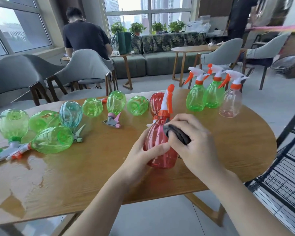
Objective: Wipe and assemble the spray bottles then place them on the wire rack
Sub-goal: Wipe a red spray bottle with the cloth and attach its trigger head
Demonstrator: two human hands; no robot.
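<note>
Red bottle: the red spray bottle stands near the table's front edge, held between both hands, its sprayer head already on
Long axis: runs from base near the person up and away to the nozzle tip, close to upright
Left hand: the left hand wraps the lower body from the left, thumb across the front, steadying it
Right hand: the right hand pinches a dark cloth in curled fingers and presses it to the bottle's right shoulder
Key relation: cloth sits on the bottle's right upper side, so the wipe likely runs along the axis
Wire rack: the black wire rack lies to the right, nearer the right hand
Done bottles: three assembled bottles stand at the table's far right
Waiting: green bottles and a blue bottle lie along the left of the wooden table
</note>
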